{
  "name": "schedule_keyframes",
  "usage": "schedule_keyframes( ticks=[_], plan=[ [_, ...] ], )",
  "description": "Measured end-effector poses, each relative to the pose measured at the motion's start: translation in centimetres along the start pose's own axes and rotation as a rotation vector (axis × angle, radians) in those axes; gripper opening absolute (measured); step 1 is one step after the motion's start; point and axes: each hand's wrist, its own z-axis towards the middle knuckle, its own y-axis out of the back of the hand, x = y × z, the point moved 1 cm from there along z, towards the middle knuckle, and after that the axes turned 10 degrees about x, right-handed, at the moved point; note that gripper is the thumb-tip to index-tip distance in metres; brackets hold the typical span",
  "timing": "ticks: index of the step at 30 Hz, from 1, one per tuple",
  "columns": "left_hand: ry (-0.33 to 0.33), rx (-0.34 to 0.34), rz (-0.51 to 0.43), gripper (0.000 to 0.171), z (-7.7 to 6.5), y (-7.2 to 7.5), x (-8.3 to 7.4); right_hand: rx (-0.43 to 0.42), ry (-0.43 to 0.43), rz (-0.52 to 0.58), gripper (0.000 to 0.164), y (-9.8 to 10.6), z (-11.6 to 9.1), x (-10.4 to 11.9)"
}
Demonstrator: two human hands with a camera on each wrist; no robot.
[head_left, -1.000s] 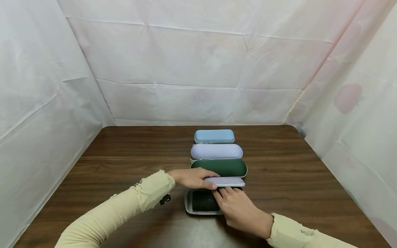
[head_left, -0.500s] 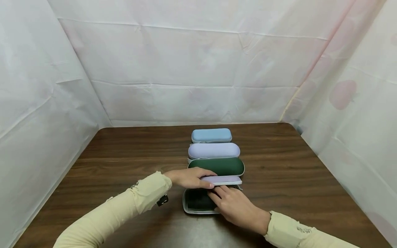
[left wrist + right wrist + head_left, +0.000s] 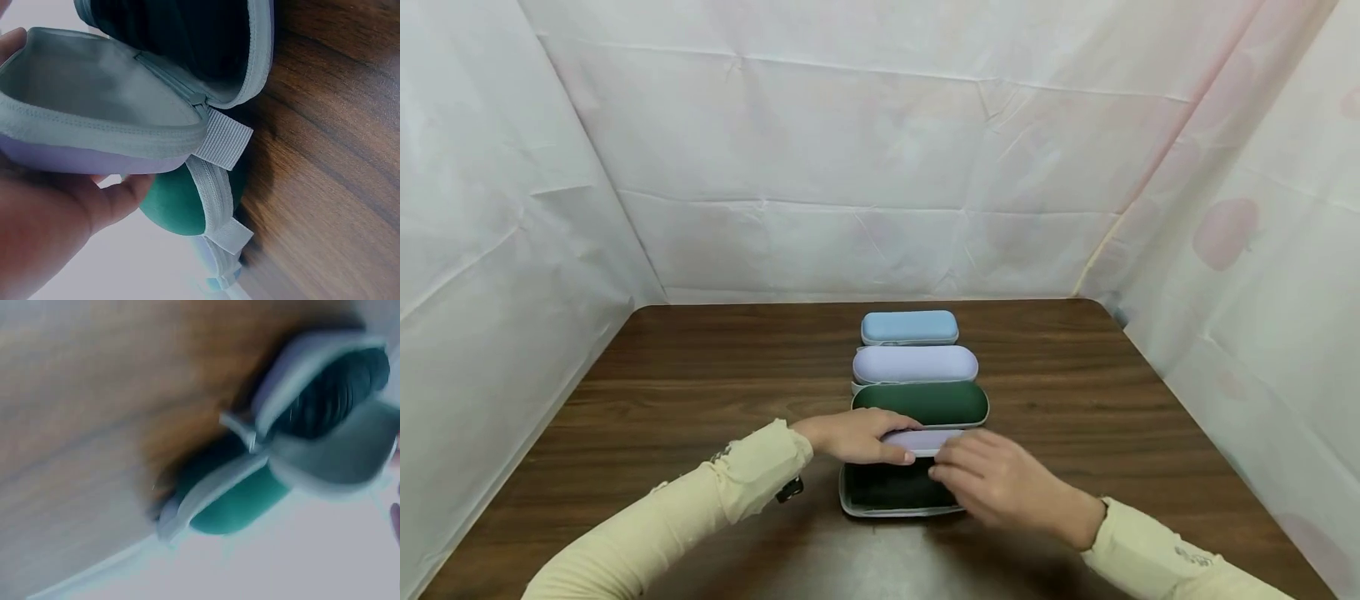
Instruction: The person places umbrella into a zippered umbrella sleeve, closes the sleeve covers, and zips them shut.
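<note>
A pale purple zippered case (image 3: 917, 513) lies open at the near end of the row, its grey-lined lid (image 3: 94, 87) tipped back toward the green case (image 3: 921, 403). A dark bundle (image 3: 891, 487) fills the base; folds show on it in the right wrist view. My left hand (image 3: 853, 437) grips the lid at its left end, thumb on the near edge and fingers behind. Over the case's right end is my right hand (image 3: 1003, 479), its fingers bent loosely at the lid edge and nothing seen between them. The right wrist view is blurred.
Behind the green case stand a lavender case (image 3: 915, 364) and a light blue case (image 3: 910, 327), both closed, in one line. They rest on a dark wood table (image 3: 700, 358) walled by white plastic sheeting (image 3: 850, 150) at the back and both sides.
My right hand has come out of the case and moved right and up to the lid's end, leaving the dark bundle in full view. The left hand keeps its hold on the lid.
</note>
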Motion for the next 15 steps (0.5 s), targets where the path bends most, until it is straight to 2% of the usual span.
schedule_keyframes(
  ticks=[3, 7, 11, 15],
  plan=[
    [-0.016, -0.026, 0.077, 0.06, -0.2, -0.2, -0.1, 0.015, -0.149, 0.134, 0.02, 0.4, 0.0, -1.4],
    [-0.046, -0.067, 0.167, 0.062, -0.4, -0.9, -0.4, 0.148, -0.328, 0.302, 0.021, 0.3, -0.2, -2.4],
    [-0.069, -0.123, 0.208, 0.061, -0.8, -1.6, -0.6, 0.279, -0.411, 0.449, 0.027, -0.3, -0.4, -2.6],
    [-0.086, -0.175, 0.234, 0.061, -1.1, -2.3, -0.7, 0.342, -0.431, 0.552, 0.032, -1.2, -0.5, -2.7]
  ],
)
